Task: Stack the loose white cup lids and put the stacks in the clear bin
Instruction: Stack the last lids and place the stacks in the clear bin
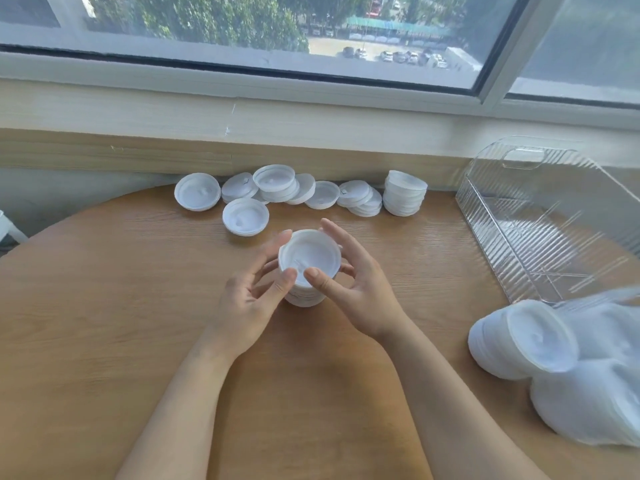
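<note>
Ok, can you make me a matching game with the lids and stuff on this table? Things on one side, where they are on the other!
Things:
1. lid stack
2. clear bin
3. plastic bag of lids
4. loose lids

Places:
A. back edge of the table, under the window
B. near right corner, lying on its side
C. between both hands
D. far right, nothing inside

Pairs: 1-C, 2-D, 3-B, 4-A

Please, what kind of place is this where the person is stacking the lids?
Probably an upper-floor office or workroom, not a kitchen. A round wooden table stands against a large window that looks down on trees and a car park. No cooking or shop equipment is visible.
</note>
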{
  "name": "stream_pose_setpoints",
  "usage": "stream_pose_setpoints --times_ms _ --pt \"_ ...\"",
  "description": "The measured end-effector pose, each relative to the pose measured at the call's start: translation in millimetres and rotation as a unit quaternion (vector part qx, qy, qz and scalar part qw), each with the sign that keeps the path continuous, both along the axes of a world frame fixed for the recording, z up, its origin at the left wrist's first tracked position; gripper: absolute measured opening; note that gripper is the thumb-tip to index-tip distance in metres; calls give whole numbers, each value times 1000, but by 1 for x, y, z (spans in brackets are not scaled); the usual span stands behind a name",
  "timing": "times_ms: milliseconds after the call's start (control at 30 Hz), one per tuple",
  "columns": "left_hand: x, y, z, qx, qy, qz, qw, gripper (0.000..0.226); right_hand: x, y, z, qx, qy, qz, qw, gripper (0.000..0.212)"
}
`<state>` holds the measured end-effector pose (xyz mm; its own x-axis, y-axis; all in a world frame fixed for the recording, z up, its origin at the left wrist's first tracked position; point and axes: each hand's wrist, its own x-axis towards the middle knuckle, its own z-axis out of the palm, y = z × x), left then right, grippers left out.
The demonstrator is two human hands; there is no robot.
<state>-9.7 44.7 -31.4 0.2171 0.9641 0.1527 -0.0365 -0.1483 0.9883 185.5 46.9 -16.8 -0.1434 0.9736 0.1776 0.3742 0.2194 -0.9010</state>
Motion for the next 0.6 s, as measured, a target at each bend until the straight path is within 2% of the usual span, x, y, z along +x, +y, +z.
stream_pose_setpoints --times_ms 167,333,600 --pt "35 -22 -2 7 9 -33 999 54 33 -45 -5 -4 25 -63 998 75" --pt "65 -38 -5 12 1 -21 1000 52 57 -79 -13 21 39 -137 990 77" --pt "118 -31 -3 23 11 -30 999 53 76 -95 -8 44 51 -210 975 75"
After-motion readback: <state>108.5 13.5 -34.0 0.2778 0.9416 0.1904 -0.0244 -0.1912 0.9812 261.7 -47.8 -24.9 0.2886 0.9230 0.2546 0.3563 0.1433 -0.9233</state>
